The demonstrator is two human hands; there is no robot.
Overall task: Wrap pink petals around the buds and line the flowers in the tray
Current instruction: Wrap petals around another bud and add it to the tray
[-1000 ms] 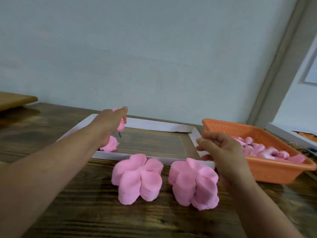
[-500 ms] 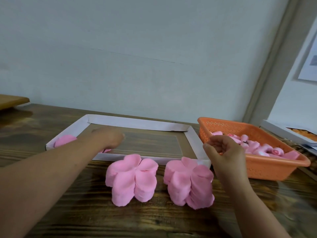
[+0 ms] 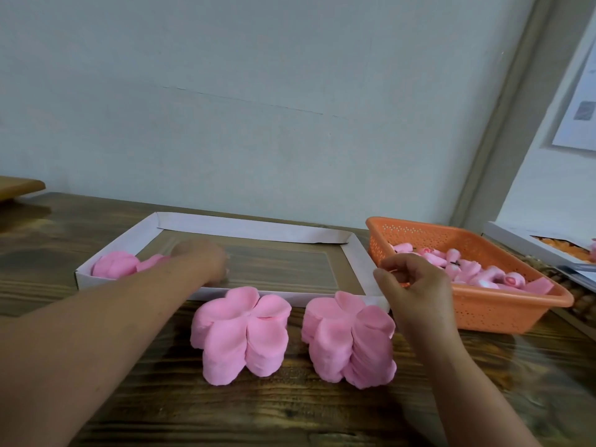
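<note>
Looking down from the head camera, we see a wooden table against a pale wall, an orange basket of pink buds at right, and two stacks of pink petals just before the white tray. The tray's long axis runs left to right. Two finished flowers lie in its left end. Our left hand hovers blurred over the tray; we cannot tell its grip. Our right hand, fingers curled together, sits by the basket rim, hiding the tray's near right corner
</note>
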